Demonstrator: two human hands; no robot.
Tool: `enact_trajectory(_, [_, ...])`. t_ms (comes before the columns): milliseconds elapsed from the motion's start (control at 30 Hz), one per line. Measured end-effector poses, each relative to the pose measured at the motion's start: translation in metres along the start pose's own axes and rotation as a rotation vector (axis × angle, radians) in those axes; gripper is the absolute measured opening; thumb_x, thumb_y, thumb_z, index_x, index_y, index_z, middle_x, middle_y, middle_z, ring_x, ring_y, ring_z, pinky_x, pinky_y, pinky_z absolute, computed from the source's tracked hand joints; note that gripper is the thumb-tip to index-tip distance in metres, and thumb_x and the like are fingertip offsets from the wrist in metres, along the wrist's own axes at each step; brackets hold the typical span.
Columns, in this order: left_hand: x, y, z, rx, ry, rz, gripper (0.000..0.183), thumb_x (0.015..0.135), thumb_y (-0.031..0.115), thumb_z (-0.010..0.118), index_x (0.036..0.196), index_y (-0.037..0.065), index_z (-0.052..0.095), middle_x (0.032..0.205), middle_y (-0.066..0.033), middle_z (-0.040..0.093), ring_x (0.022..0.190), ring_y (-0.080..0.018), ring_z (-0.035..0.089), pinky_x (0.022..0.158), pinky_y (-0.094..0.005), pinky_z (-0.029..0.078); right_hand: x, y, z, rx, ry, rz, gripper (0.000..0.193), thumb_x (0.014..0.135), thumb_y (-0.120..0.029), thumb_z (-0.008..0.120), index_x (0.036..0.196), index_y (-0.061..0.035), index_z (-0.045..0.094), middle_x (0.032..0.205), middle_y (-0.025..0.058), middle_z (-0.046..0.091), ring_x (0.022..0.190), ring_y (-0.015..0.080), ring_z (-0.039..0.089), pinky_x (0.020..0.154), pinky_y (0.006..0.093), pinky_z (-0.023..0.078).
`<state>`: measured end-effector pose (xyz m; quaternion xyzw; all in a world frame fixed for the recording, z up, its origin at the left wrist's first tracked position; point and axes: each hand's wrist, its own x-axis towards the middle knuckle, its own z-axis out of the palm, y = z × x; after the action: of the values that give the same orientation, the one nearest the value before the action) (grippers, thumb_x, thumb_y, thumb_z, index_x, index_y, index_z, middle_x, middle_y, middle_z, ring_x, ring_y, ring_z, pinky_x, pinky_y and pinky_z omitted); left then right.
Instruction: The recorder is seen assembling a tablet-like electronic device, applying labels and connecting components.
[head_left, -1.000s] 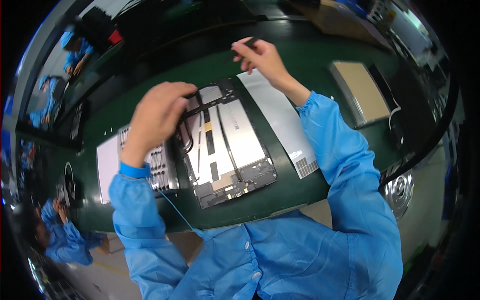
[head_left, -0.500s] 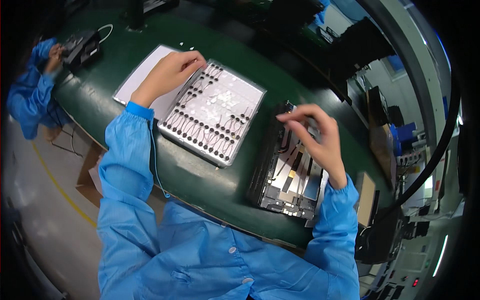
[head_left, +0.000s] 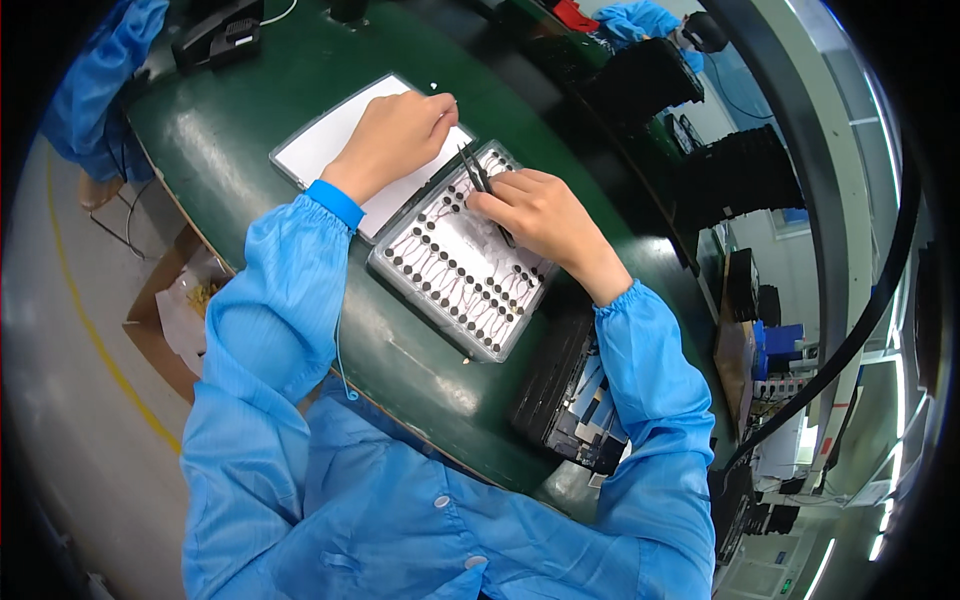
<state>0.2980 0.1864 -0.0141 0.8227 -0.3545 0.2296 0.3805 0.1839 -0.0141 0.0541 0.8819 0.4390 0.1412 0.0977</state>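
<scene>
My right hand (head_left: 530, 215) grips black tweezers (head_left: 474, 170), their tips pointing away and left over the far end of a clear tray (head_left: 385, 268). Rows of small round black parts with thin wires (head_left: 452, 283) lie on white backing in this tray, with white scraps in the middle. My left hand (head_left: 400, 135) hovers above the tray's white-covered lid (head_left: 325, 145), fingertips pressed together; whatever they hold, if anything, is too small to make out. Partly behind my right forearm, a stack of opened black devices (head_left: 570, 390) shows its inner boards.
The green tabletop (head_left: 400, 360) carries all this. A black desk device with a white cord (head_left: 225, 35) stands far left, near another person's blue sleeve (head_left: 105, 80). Dark stacks (head_left: 740, 175) and another person (head_left: 640, 20) are at the back right. A cardboard box (head_left: 160, 310) sits below the table edge.
My right hand has moved left from above the opened devices to the tray, and tweezers now show in it. My left hand stays pinched near the tray's far end. The whole view has shifted.
</scene>
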Motion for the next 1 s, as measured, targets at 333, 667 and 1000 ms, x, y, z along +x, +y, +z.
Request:
enact_trajectory(333, [-0.002,0.005,0.007,0.001,-0.053,0.036,0.016,0.094,0.016,0.058,0.095,0.008,0.071,0.072,-0.0114,0.069,0.068,-0.0325,0.068,0.062,-0.0432,0.051,-0.007,0.009,0.010,0.367,0.144,0.271,0.026,0.074,-0.001,0.075,0.095,-0.0089,0.062,0.082,0.0063,0.069,0.072,0.0267,0.067,0.063,0.0348,0.052])
enact_trajectory(667, [-0.006,0.012,0.006,0.003,-0.082,0.026,0.016,0.094,0.017,0.057,0.094,0.009,0.071,0.072,-0.0130,0.070,0.069,-0.0338,0.068,0.063,-0.0444,0.052,-0.011,0.009,0.008,0.450,0.201,0.289,0.034,0.069,0.006,0.066,0.097,-0.0124,0.061,0.078,0.0043,0.066,0.072,0.0269,0.066,0.059,0.0371,0.049])
enact_trajectory(1000, [-0.007,0.008,0.004,0.025,-0.086,0.054,0.014,0.096,0.018,0.058,0.095,0.010,0.069,0.073,-0.0131,0.069,0.069,-0.0346,0.066,0.061,-0.0448,0.050,-0.003,0.003,0.009,0.049,0.024,-0.090,0.024,0.081,-0.012,0.062,0.105,-0.0124,0.057,0.083,0.0040,0.061,0.080,0.0226,0.067,0.070,0.0351,0.055])
